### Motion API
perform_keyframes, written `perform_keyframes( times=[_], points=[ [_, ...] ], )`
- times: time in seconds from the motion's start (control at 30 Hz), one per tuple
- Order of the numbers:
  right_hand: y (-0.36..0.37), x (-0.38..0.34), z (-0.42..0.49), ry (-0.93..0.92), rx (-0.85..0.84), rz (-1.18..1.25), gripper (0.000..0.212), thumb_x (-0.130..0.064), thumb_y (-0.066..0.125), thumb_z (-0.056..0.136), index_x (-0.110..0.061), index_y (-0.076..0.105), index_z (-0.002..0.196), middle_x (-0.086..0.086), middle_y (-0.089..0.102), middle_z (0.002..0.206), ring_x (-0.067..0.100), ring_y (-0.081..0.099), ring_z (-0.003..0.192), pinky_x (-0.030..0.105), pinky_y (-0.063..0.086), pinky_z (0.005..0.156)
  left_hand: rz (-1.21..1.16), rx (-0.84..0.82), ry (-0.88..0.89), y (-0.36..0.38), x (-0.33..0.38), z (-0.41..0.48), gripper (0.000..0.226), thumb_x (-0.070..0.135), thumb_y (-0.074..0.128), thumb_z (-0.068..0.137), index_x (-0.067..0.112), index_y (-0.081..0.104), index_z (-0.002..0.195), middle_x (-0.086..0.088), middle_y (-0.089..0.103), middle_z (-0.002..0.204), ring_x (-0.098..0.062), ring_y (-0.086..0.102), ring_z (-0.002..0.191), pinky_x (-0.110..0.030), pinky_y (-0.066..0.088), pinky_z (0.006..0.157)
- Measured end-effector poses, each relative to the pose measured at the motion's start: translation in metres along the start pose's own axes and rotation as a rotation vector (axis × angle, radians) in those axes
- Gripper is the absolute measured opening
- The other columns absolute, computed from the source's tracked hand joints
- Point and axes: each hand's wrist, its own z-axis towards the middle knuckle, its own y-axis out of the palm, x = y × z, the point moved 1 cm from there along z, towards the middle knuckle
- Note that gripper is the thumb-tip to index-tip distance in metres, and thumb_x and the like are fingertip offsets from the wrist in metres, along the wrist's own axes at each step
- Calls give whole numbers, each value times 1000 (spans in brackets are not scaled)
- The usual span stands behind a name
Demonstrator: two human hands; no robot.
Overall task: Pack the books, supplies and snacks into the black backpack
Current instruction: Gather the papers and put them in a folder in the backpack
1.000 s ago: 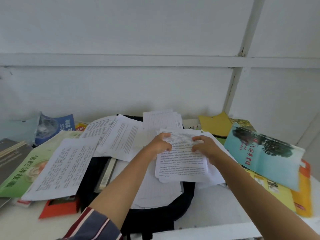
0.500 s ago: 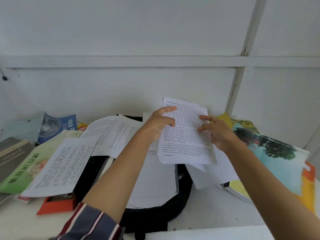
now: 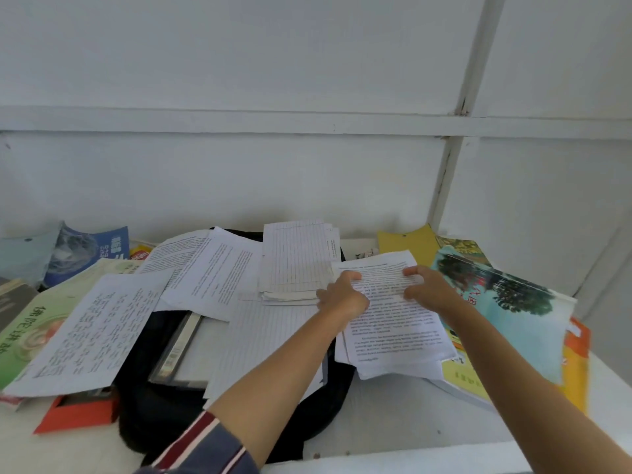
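Far left: blue booklet, green book, and a loose printed sheet overlapping the edge of the black backpack. The backpack lies open on the white worktop, centre-left, with a dark-spined book and lined paper over its mouth. Centre-right: left hand pinches the upper left edge of a sheaf of printed pages, fingers curled over it; right hand grips the upper right edge likewise. Half a second ago the sheaf was raised over the backpack; now it is down and further right, resting on the yellow book beside the teal tree-cover book. Reading: the pages look set aside or squared up, not packed; most items remain outside the bag
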Motion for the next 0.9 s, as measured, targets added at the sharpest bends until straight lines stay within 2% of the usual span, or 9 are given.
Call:
perform_keyframes(
  times=[0.07,0.13,0.27,0.4,0.53,0.6,0.7,0.8,0.9],
  points=[
    [1,0,1,5,18,-121,53,-4,62,79,-12,48,130,19,46,133,34,46,120,42,34,105,80,14,-16,1,1,-1,60,2,53,84,32,37,134,-11,39,133,-29,20,129,-39,29,108],
    [0,0,2,16,22,-162,58,-7,63,79,-12,44,133,20,47,132,35,46,120,46,31,107,97,18,1,2,3,-2,61,3,55,84,32,36,135,-8,40,134,-28,25,128,-33,29,105],
    [-3,0,2,23,38,-105,60,-5,62,80,-9,41,135,20,46,132,32,48,113,35,40,92,78,39,53,-1,4,-4,62,0,58,83,27,39,136,-6,42,136,-26,36,126,-28,37,98],
    [-3,-2,1,19,26,15,59,2,62,80,-6,42,134,20,48,127,28,53,96,26,37,73,22,59,61,-4,8,-6,65,-7,58,80,23,42,135,-7,40,137,-28,38,126,-33,44,97],
    [-2,-1,0,33,44,115,61,7,63,77,-5,43,133,20,46,130,34,51,107,29,38,73,-55,101,84,-9,13,-12,63,-12,54,80,28,50,129,-4,39,138,-27,31,128,-15,43,67],
    [-3,1,0,52,53,188,60,9,63,75,-4,44,131,20,46,131,34,48,109,34,40,79,-129,95,135,-12,13,-14,64,-15,54,78,28,55,124,-4,40,140,-28,38,126,-23,49,76],
    [-6,3,-2,97,69,338,55,12,61,74,-3,47,126,22,50,123,36,52,103,37,46,79,-211,66,244,-19,16,-18,63,-18,57,75,24,59,121,-3,41,143,-30,54,113,-16,47,58],
    [-11,-1,-7,128,41,472,52,14,60,74,-5,49,121,19,52,108,27,53,75,22,46,47,-252,46,344,-26,24,-22,61,-18,58,73,20,60,121,-4,50,135,-22,62,90,-12,41,43],
    [-17,-4,-6,116,29,557,52,10,62,73,-13,53,119,14,53,107,26,51,83,30,42,63,-276,38,435,-36,33,-25,62,-18,61,72,19,60,121,2,54,123,-1,56,78,-9,46,52]
  ],
)
